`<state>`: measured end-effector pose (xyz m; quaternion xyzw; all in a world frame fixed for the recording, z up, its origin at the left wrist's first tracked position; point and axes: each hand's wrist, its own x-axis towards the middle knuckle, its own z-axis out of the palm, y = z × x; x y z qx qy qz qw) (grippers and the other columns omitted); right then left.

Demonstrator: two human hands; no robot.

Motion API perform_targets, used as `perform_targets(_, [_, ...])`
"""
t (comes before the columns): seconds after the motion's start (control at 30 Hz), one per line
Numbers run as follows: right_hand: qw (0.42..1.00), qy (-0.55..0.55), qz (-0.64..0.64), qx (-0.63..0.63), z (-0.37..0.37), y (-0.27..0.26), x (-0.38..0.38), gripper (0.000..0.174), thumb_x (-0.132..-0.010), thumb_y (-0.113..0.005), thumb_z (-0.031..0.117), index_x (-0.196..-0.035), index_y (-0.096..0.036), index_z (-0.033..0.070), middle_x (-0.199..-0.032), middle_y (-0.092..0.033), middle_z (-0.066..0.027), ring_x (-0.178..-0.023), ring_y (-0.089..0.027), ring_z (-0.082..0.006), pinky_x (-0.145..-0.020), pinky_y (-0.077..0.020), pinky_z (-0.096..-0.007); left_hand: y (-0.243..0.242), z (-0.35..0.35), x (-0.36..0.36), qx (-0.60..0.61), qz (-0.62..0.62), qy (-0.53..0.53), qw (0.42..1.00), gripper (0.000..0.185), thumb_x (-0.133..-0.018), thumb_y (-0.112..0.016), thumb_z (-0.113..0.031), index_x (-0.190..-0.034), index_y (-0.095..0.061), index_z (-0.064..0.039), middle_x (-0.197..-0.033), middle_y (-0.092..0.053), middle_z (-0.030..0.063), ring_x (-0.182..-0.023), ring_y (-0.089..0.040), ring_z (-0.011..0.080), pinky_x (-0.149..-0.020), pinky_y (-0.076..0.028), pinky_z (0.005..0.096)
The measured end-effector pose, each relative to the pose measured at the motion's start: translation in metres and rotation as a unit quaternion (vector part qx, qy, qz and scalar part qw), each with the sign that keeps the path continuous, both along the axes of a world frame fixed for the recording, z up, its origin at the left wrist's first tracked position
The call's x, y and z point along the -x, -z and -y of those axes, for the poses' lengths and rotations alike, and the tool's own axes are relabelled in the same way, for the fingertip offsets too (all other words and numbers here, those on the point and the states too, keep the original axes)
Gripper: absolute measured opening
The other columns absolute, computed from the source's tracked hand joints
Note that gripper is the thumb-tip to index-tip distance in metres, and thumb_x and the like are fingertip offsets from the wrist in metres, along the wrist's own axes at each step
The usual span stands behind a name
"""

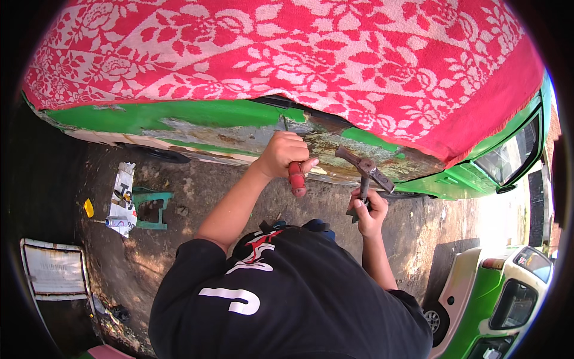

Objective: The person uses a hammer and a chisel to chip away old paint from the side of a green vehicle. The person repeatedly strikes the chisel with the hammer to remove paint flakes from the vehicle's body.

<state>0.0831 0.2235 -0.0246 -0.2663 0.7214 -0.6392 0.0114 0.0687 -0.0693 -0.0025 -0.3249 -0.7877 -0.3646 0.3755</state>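
My left hand [287,155] is closed around the red handle [297,180] of a tool whose thin dark shaft [285,123] points at the vehicle's side. In my right hand [371,210] is a body hammer [367,167], gripped by its handle with the metal head up. Just beyond both hands runs the green vehicle body panel [215,113], with bare, rusty and grey patches. A red and pink floral blanket [278,54] covers the part above it. What the shaft's tip touches is hard to make out.
On the concrete ground at left stand a green plastic stool [154,208], a printed sheet [121,190] and a spray can [116,221]. A white-framed panel [56,269] lies at lower left. A green and white vehicle [484,296] stands at lower right.
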Motion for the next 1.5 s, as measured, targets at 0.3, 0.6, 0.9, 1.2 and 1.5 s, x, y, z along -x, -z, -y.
perform_targets(0.3, [0.999, -0.026, 0.000, -0.021, 0.007, -0.004, -0.001, 0.019, -0.090, -0.062, 0.016, -0.096, -0.059, -0.002, -0.076, -0.062, -0.0081, -0.065, -0.062, -0.0163, -0.061, -0.0503, -0.0291, -0.005, 0.010, 0.003, 0.006, 0.005, 0.029, 1.000, 0.040, -0.069, -0.077, -0.013, -0.052, -0.042, -0.009, -0.050, -0.042, 0.0054, -0.046, -0.046, 0.0262, -0.044, -0.034, 0.0380])
perform_targets(0.6, [0.999, -0.045, 0.010, 0.026, 0.006, 0.007, 0.018, 0.032, -0.099, -0.057, 0.029, -0.109, -0.055, -0.001, -0.074, -0.060, -0.0063, -0.066, -0.061, -0.0149, -0.062, -0.0487, -0.0309, -0.016, 0.002, 0.006, 0.028, 0.054, 0.020, 0.998, 0.037, -0.073, -0.075, -0.013, -0.054, -0.044, -0.009, -0.052, -0.048, 0.0069, -0.049, -0.053, 0.0276, -0.045, -0.038, 0.0395])
perform_targets(0.9, [0.971, -0.060, -0.059, 0.224, -0.005, 0.020, -0.005, 0.050, -0.096, -0.058, 0.049, -0.096, -0.054, -0.001, -0.073, -0.056, -0.0119, -0.057, -0.055, -0.0173, -0.050, -0.0476, -0.0303, -0.008, -0.021, 0.022, -0.012, 0.040, -0.037, 0.998, 0.029, -0.076, -0.074, -0.015, -0.060, -0.051, -0.009, -0.056, -0.055, 0.0068, -0.053, -0.059, 0.0274, -0.047, -0.043, 0.0378])
perform_targets(1.2, [0.994, -0.006, -0.075, 0.074, -0.026, 0.032, -0.009, 0.040, -0.093, -0.064, 0.036, -0.088, -0.061, -0.004, -0.072, -0.061, -0.0120, -0.060, -0.059, -0.0236, -0.056, -0.0464, -0.0351, -0.019, -0.028, 0.027, -0.045, 0.021, -0.071, 0.996, 0.038, -0.076, -0.071, -0.004, -0.054, -0.040, -0.005, -0.049, -0.040, 0.0087, -0.043, -0.042, 0.0269, -0.044, -0.033, 0.0383])
perform_targets(1.5, [0.997, 0.022, -0.068, -0.044, -0.022, 0.002, -0.006, 0.049, -0.099, -0.053, 0.045, -0.077, -0.058, 0.001, -0.062, -0.055, -0.0028, -0.056, -0.054, -0.0123, -0.051, -0.0405, -0.0282, -0.015, -0.031, 0.026, -0.054, 0.027, -0.068, 0.996, 0.034, -0.076, -0.072, -0.005, -0.055, -0.045, -0.006, -0.050, -0.043, 0.0090, -0.044, -0.045, 0.0266, -0.044, -0.034, 0.0387])
